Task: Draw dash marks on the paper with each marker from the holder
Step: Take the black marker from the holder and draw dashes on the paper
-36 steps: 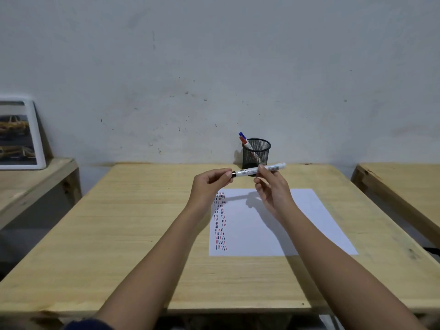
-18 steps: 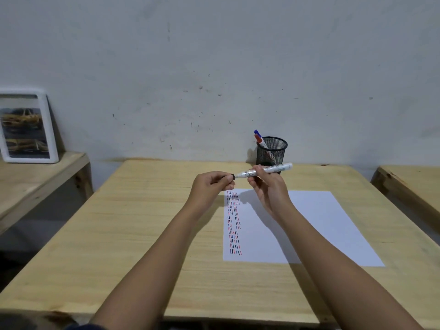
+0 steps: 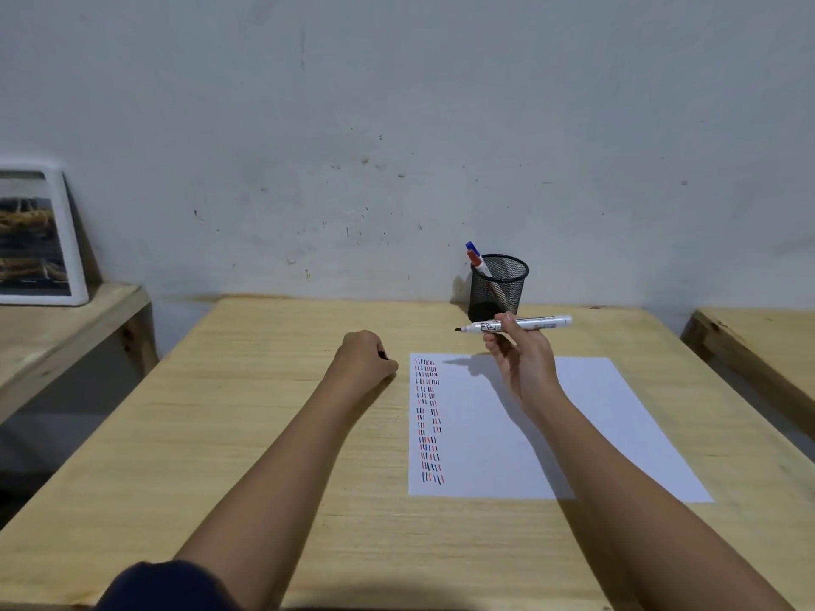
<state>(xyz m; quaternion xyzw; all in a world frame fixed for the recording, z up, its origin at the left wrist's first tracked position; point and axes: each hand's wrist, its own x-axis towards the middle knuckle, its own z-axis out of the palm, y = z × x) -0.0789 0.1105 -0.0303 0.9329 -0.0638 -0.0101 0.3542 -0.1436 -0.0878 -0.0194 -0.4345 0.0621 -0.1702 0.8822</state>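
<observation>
The right hand point(image 3: 522, 363) is raised above the far edge of the paper point(image 3: 529, 434), its fingers point(image 3: 507, 321) pinched around the barrel of an uncapped black marker point(image 3: 516, 324). The marker lies level, its bare tip pointing out to the left of the fingers and its blunt end to their right, clear of the sheet. Just behind the fingers stands the black mesh holder point(image 3: 498, 286) with a blue-capped and a red-capped marker leaning in it. The left hand point(image 3: 361, 359) is curled into a fist on the worktop point(image 3: 264, 412), fingers closed on something small and dark, apparently the cap point(image 3: 383, 355), just left of the columns of dash marks point(image 3: 428, 421)
</observation>
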